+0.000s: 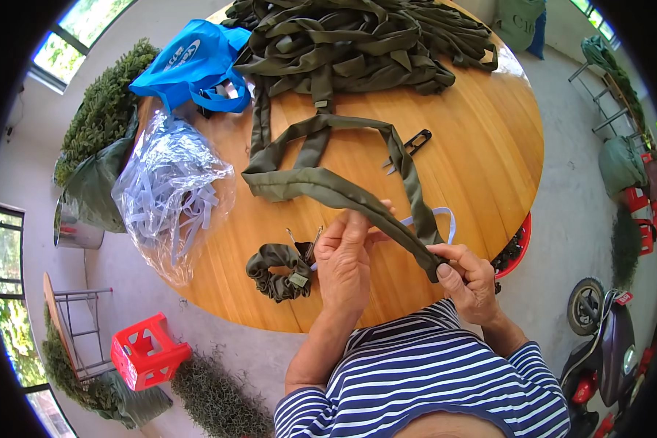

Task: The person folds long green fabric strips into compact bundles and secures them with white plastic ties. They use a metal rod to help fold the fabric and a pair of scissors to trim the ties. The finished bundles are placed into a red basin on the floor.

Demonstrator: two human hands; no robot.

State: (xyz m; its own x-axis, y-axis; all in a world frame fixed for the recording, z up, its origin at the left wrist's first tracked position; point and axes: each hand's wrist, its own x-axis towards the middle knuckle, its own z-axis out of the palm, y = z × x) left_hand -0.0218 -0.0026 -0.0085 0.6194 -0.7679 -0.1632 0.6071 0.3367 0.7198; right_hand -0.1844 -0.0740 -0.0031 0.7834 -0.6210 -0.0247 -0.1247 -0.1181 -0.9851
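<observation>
An olive-green fabric tube (323, 182) stretches between my two hands over the table's near side. My left hand (345, 255) pinches its lower edge between thumb and fingers. Its end is gripped by my right hand (466, 281), thumb pressed on top. A white elastic strip (451, 219) loops out behind the tube; part of it is hidden by the tube and my left hand. Beside my left hand lies a gathered green scrunchie (269, 271), with safety pins (316, 235) next to it. Black thread snips (416, 142) rest beyond the tube.
A large heap of green fabric tubes (343, 44) covers the far side of the round wooden table (482, 146). At left are a blue bag (171, 66) and a clear plastic bag of white elastic strips (175, 175). A red basin (522, 244) stands beyond the right edge, a red stool (146, 350) lower left.
</observation>
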